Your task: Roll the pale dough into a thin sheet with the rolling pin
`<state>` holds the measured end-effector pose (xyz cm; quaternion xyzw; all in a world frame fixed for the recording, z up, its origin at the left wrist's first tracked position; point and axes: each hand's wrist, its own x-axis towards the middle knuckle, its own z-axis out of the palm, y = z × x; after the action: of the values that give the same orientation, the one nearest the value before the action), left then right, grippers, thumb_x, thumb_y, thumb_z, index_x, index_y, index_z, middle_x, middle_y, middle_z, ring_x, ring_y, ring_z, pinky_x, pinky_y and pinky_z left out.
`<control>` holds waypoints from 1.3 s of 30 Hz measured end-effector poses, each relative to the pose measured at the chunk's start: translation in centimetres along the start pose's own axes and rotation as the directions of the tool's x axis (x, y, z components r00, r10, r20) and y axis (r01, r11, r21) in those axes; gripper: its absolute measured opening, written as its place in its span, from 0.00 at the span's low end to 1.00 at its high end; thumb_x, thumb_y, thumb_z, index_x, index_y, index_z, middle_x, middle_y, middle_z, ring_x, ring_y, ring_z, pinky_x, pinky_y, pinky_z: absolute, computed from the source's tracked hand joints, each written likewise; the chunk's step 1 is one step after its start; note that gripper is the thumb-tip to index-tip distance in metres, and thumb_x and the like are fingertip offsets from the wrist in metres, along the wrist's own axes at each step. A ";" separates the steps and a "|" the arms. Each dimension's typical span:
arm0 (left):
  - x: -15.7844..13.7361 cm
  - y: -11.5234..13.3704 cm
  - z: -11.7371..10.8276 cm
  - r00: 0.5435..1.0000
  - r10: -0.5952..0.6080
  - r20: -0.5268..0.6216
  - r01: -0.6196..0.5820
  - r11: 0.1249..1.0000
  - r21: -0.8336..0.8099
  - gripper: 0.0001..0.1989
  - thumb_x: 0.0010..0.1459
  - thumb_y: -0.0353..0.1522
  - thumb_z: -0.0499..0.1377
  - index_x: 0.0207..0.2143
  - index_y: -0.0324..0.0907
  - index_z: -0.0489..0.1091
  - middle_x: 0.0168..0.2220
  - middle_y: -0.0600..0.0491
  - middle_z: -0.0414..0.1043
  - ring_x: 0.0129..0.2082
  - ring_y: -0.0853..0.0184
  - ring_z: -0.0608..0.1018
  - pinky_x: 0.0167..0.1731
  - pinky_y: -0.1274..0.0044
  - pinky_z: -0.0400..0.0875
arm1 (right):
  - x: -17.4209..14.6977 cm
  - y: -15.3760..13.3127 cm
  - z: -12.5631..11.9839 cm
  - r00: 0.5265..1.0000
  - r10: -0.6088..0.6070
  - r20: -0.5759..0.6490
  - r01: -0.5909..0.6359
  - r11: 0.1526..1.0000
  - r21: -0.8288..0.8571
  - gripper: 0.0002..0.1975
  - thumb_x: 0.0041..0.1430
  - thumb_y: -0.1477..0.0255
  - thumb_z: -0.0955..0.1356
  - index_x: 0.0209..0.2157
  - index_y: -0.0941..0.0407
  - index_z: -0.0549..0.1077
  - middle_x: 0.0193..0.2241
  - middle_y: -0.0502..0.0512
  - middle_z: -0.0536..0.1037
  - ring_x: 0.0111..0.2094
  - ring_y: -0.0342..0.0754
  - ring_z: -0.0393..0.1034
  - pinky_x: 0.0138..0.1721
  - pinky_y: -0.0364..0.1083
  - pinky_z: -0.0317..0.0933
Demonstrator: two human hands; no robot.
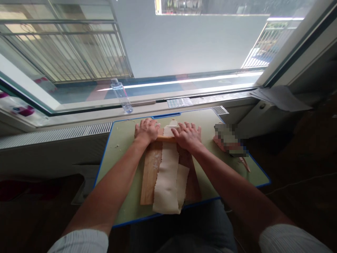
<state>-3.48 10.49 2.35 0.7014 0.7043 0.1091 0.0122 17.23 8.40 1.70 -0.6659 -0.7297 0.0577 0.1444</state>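
Note:
A long flat strip of pale dough (167, 175) lies along a wooden cutting board (148, 182), its near end folded back at the right and reaching the table's front edge. Across the far part of the strip rests a wooden rolling pin (166, 139). My left hand (147, 130) presses over the pin's left end, fingers curved down on it. On the right end sits my right hand (188, 135), its thumb pointing inward along the pin. Both palms hide the pin's ends.
The board stands on a green table (126, 168) with a blue rim. A pixelated object (229, 138) lies at the table's right. On the window sill are a clear plastic bottle (121, 96) and a small card (179, 102). Papers (281, 97) lie further right.

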 end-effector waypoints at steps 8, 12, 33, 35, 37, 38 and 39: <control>3.4 -0.3 0.7 0.989 -0.009 0.150 0.008 1.000 0.005 0.31 0.73 0.51 0.43 0.70 0.53 0.65 0.73 0.45 0.62 0.70 0.48 0.65 0.69 0.49 0.58 | 3.6 0.6 0.1 0.993 0.033 0.113 -0.037 0.999 0.032 0.38 0.72 0.43 0.58 0.72 0.50 0.66 0.73 0.65 0.63 0.71 0.72 0.55 0.68 0.76 0.47; 4.5 0.0 0.8 0.988 -0.019 0.155 0.017 1.000 0.010 0.31 0.73 0.50 0.42 0.70 0.50 0.65 0.72 0.43 0.63 0.70 0.48 0.66 0.68 0.49 0.59 | 5.3 0.9 0.1 0.994 0.027 0.102 -0.030 0.999 0.027 0.37 0.72 0.43 0.58 0.70 0.51 0.68 0.71 0.67 0.66 0.69 0.71 0.58 0.68 0.75 0.47; 0.2 0.1 -0.2 0.995 0.006 0.096 -0.004 1.000 -0.015 0.32 0.75 0.50 0.40 0.70 0.50 0.67 0.72 0.45 0.65 0.68 0.49 0.68 0.68 0.51 0.60 | 0.9 -0.1 -0.5 0.998 -0.013 0.055 0.016 0.999 -0.046 0.36 0.74 0.46 0.57 0.72 0.53 0.65 0.71 0.64 0.67 0.68 0.67 0.61 0.68 0.69 0.51; -1.3 0.1 -0.2 0.997 -0.003 0.077 0.004 1.000 -0.011 0.32 0.74 0.51 0.40 0.69 0.51 0.67 0.71 0.45 0.66 0.68 0.49 0.69 0.67 0.52 0.61 | -0.6 -0.3 -0.5 0.999 -0.033 0.015 0.034 0.997 -0.069 0.36 0.75 0.47 0.57 0.71 0.54 0.66 0.70 0.64 0.68 0.68 0.67 0.61 0.68 0.69 0.51; -3.2 0.1 -0.1 1.000 -0.004 0.031 0.004 1.000 0.006 0.32 0.74 0.51 0.41 0.68 0.51 0.69 0.71 0.45 0.67 0.67 0.50 0.69 0.67 0.53 0.62 | -2.3 -0.4 -0.4 0.998 -0.063 -0.018 0.061 0.994 -0.092 0.35 0.76 0.47 0.56 0.71 0.54 0.66 0.71 0.64 0.68 0.69 0.67 0.59 0.69 0.69 0.49; -4.2 0.2 -0.1 1.000 0.001 0.005 -0.001 1.000 0.019 0.31 0.74 0.50 0.41 0.68 0.51 0.69 0.70 0.45 0.68 0.67 0.50 0.70 0.67 0.52 0.61 | -3.1 -0.4 -0.4 0.997 -0.079 -0.024 0.076 0.992 -0.099 0.35 0.76 0.47 0.55 0.71 0.54 0.66 0.71 0.64 0.67 0.70 0.67 0.58 0.70 0.69 0.48; -5.2 0.2 -0.1 1.000 0.008 -0.019 -0.007 0.999 0.032 0.31 0.74 0.50 0.42 0.68 0.50 0.70 0.70 0.45 0.68 0.67 0.50 0.70 0.68 0.52 0.61 | -4.0 -0.3 -0.4 0.995 -0.094 -0.021 0.091 0.991 -0.102 0.35 0.77 0.48 0.55 0.72 0.53 0.65 0.72 0.63 0.65 0.71 0.68 0.56 0.70 0.70 0.47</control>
<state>-3.25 5.33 1.73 0.7030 0.7035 0.1046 -0.0063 17.29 4.36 1.60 -0.6384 -0.7599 0.0055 0.1224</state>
